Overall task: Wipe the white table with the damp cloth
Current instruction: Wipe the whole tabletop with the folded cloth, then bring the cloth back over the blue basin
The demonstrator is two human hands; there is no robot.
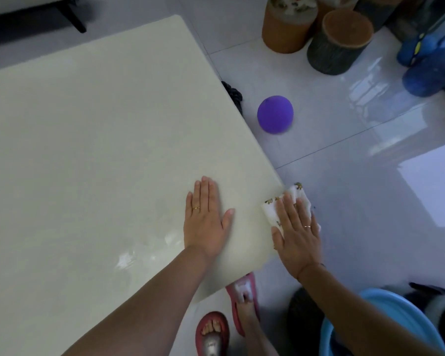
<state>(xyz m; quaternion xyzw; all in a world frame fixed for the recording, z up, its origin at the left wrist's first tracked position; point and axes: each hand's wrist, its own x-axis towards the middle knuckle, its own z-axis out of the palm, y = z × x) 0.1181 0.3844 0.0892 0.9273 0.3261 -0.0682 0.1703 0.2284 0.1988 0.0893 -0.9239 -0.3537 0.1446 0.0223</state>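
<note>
The white table [93,140] fills the left and middle of the view, and everything that matters sits at its near right corner. The right hand [297,235] lies flat on the damp cloth [297,195], fingers stretched out and together, pressing down rather than gripping; nothing is curled around the fabric. The cloth, white with a small printed pattern along its border, straddles the table's right edge, part of it on the top and part hanging past the edge over the floor. The left hand [207,222] rests palm down on bare tabletop just inward of the cloth, fingers spread flat and holding nothing, seemingly bracing the person. A wet sheen shows on the table near the front edge, left of the left hand, so that strip looks already wiped, though how much of the far top is done cannot be told. The cloth's longer side runs roughly along the table's right edge, away from the person. Since the unwiped surface lies up and to the left of the cloth, the right hand, already on it, is the one placed to push it inward across the table. Beyond the table's right edge a purple ball [275,114] sits on the floor, and a blue basin [385,309] stands near the person's feet.
</note>
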